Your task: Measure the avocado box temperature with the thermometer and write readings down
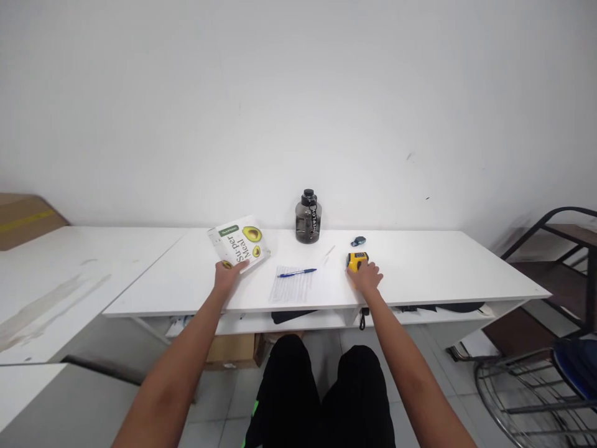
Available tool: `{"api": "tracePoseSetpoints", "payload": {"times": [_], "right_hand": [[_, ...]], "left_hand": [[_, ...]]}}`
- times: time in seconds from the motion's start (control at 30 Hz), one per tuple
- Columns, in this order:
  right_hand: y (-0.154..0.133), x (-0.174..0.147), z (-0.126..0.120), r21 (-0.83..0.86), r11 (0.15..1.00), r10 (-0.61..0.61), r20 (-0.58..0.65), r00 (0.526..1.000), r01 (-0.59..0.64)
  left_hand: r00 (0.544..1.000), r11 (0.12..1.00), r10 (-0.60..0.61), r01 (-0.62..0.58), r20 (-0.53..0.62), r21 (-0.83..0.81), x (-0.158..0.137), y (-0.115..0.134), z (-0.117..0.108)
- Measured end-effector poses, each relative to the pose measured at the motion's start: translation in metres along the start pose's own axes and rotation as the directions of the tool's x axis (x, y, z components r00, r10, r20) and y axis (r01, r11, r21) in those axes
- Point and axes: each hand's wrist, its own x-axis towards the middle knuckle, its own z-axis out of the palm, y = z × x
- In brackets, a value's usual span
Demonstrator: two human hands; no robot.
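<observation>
Su-per Meal pack [237, 239] comes first, on the left part of the long white table [429, 264]. It is white, with green avocado pictures on its front, and it sits at a slant. I cannot tell if all of its bottom touches the table. The left hand [227, 278] is clamped on its near edge, with the thumb on the front. Below, under the table, is a brown box [231, 350].

Next comes a sheet of paper [290, 290] with lots of writing on it. A blue pen [297, 272] lies across its top part. Behind them, close to the wall [373, 112], a big dark bottle [308, 221] stands up straight.

More to the right is a yellow tape measure [355, 259] on the table. The right hand [368, 277] is closed around its near side. A small shiny blue-green thing [359, 241] lies just behind it. Far to the right, past the table's end, is a blue seat [578, 367] with metal bars.
</observation>
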Motion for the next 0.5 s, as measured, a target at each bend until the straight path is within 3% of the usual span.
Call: {"api": "tracePoseSetpoints", "payload": {"times": [0.1, 0.2, 0.27, 0.33, 0.4, 0.43, 0.5], "right_hand": [[0.018, 0.012, 0.001, 0.010, 0.997, 0.080, 0.144, 0.986, -0.083], [0.028, 0.020, -0.002, 0.072, 0.996, 0.042, 0.170, 0.985, -0.055], [0.033, 0.017, -0.009, 0.245, 0.969, -0.018, 0.170, 0.985, -0.025], [0.038, 0.001, -0.020, 0.548, 0.836, -0.094, 0.195, 0.976, -0.029], [0.042, -0.030, -0.032, 0.825, 0.560, -0.222, 0.242, 0.945, -0.080], [0.043, -0.049, -0.038, 0.901, 0.423, -0.313, 0.241, 0.919, -0.092], [0.044, -0.092, -0.050, 0.946, 0.301, -0.463, 0.252, 0.850, -0.116]], "left_hand": [[0.992, 0.927, -0.081, 0.110, 0.096, -0.357, -0.025, 0.011, -0.016], [0.986, 0.840, -0.107, 0.159, 0.129, -0.519, -0.072, 0.022, -0.027], [0.982, 0.808, -0.111, 0.178, 0.151, -0.562, -0.108, 0.029, -0.031], [0.971, 0.798, -0.142, 0.226, 0.190, -0.559, -0.142, 0.034, -0.034], [0.953, 0.799, -0.179, 0.286, 0.244, -0.530, -0.171, 0.038, -0.035], [0.943, 0.801, -0.200, 0.314, 0.267, -0.509, -0.183, 0.040, -0.034], [0.924, 0.808, -0.236, 0.358, 0.300, -0.467, -0.202, 0.042, -0.032]]}}
